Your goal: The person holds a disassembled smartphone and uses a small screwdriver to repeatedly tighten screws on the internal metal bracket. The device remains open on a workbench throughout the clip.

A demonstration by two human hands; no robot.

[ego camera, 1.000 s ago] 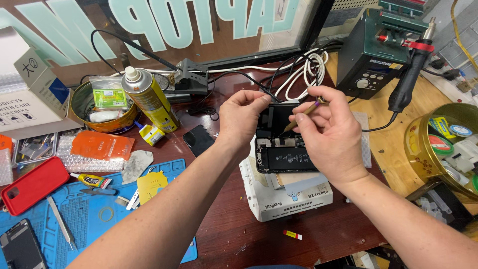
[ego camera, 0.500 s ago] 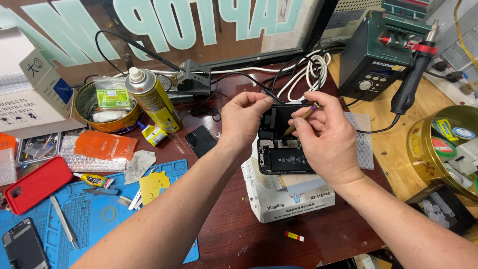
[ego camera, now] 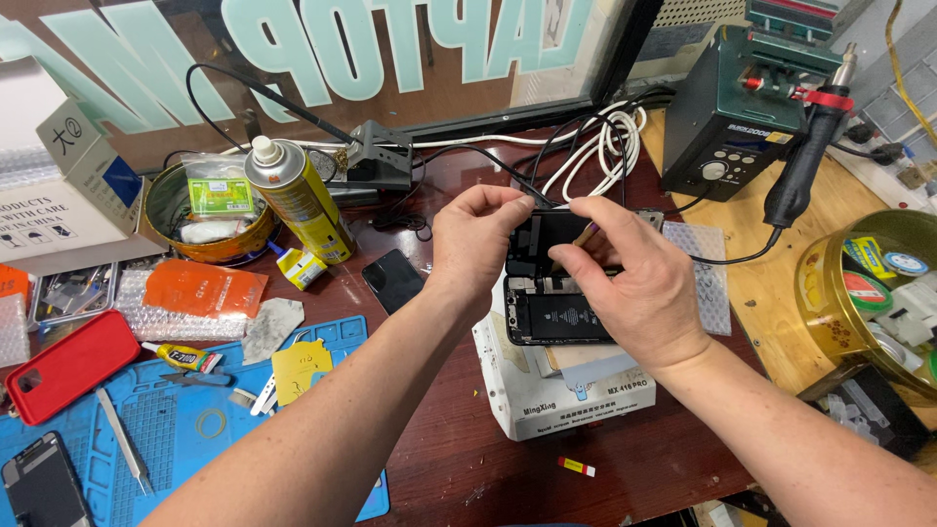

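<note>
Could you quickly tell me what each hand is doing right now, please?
Left hand: closed, pinching the top edge of the opened phone.
Right hand: closed, fingers on the phone, holding a thin tool.

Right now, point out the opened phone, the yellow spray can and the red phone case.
opened phone (ego camera: 558,317), head view, on its exposed battery.
yellow spray can (ego camera: 303,205), head view, mid-body.
red phone case (ego camera: 70,364), head view, flat back.

glossy metal spray can (ego camera: 298,200); matt blue mat (ego camera: 185,429)

Both hands, left (ego camera: 478,244) and right (ego camera: 634,278), on an opened phone (ego camera: 558,293) atop a white box (ego camera: 556,390).
</note>
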